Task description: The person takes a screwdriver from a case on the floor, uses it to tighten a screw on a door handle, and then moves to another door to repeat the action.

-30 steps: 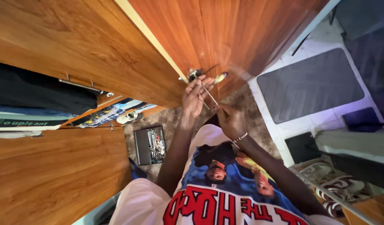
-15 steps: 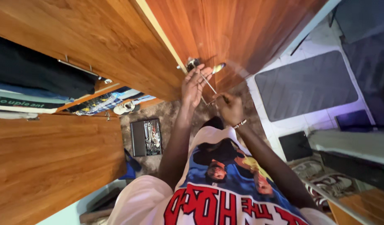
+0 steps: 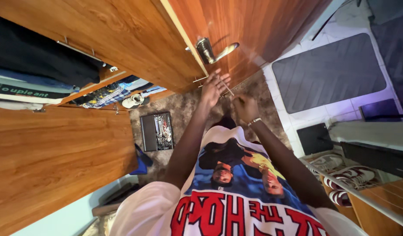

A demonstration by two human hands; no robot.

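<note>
Fingers of the left hand point(image 3: 213, 87) are spread and half curled, tips resting near one end of a thin rod point(image 3: 224, 86); whether they pinch it cannot be told. Fingers of the right hand point(image 3: 245, 107) are curled shut, and the rod's other end seems to run into that fist, though the blur hides the grip.

Nearest the camera is the person's white shirt point(image 3: 236, 192) with a bright printed picture. From it both forearms reach forward and meet in front of the chest, the left arm straighter and higher, the right bent at the elbow with a bracelet point(image 3: 254, 122) at the wrist. Both hands sit close together, just short of the edge of a wooden door point(image 3: 254, 30).

Beyond the hands, a metal lever handle point(image 3: 212, 49) is already fitted on the door and looks whole. The hands are below it and apart from it, at the door's edge, so the work seems to be mid-way: the handle is on, something at the edge is in hand.

On the brown carpet point(image 3: 184, 109) lies an open tool case point(image 3: 157, 131), well apart from the hands. Further left, an open wardrobe point(image 3: 44, 74) shows folded clothes. To the right, a grey mat point(image 3: 328, 72) lies on a pale floor.
</note>
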